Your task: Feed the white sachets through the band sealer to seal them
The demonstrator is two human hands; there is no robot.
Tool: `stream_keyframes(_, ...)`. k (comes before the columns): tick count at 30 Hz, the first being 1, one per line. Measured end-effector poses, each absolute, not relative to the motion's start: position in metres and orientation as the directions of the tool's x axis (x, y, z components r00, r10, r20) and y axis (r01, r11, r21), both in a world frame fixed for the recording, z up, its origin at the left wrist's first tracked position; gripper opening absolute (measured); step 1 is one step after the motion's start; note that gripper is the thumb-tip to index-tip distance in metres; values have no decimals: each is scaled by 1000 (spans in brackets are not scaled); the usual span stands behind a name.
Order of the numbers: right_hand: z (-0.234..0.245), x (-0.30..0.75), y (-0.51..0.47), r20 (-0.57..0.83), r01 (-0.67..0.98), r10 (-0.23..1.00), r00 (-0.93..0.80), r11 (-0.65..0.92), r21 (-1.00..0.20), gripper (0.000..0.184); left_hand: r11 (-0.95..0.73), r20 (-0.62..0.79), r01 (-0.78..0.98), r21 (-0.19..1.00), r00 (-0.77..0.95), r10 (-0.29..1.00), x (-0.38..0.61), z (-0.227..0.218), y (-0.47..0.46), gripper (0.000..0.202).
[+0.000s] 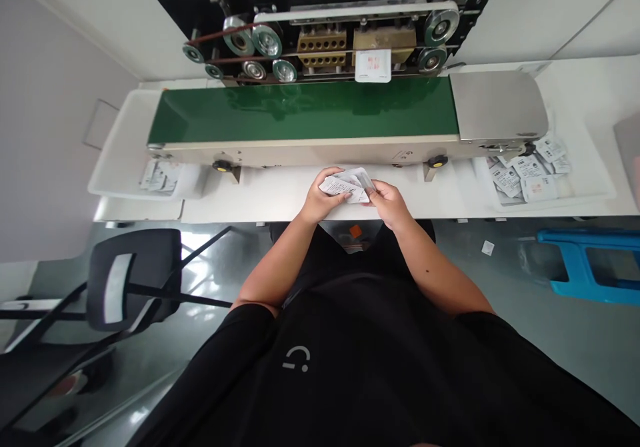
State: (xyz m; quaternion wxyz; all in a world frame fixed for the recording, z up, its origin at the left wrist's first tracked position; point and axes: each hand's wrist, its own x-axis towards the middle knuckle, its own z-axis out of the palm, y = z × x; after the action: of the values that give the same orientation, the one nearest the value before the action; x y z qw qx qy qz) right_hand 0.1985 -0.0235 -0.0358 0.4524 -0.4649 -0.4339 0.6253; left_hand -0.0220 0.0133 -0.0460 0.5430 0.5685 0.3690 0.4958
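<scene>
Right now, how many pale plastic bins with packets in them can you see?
2. The left bin sits at the left end of the green conveyor, the right bin at its right end. Others could be hidden behind it.

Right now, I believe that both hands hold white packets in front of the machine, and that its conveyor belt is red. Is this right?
Not quite: the head view shows that the conveyor belt is green, not red. The left hand and right hand do hold white packets in front of the machine.
</scene>
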Motion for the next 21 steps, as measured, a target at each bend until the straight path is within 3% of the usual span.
stream_keyframes(5, -36, 193, -24, -157, -207, 987, -18, -158, -966, 58, -170, 181, -70, 983, 213, 960, -20, -46, 18, 75)
stream_keyframes(11, -37, 183, -25, -129, -132, 986, 101, -116, -985, 50, -169, 174, -42, 985, 271, 947, -20, -46, 19, 86)
stream_keyframes(16, -35, 178, -24, -50, -148, 976, 210, -19, -989, 46, -199, 208, -64, 978, 241, 948, -18, -52, 19, 84)
stream_keyframes(21, -33, 175, -32, -92, -214, 955, 284, -30, -976, 50, -184, 204, -113, 976, 203, 958, -16, -53, 20, 81)
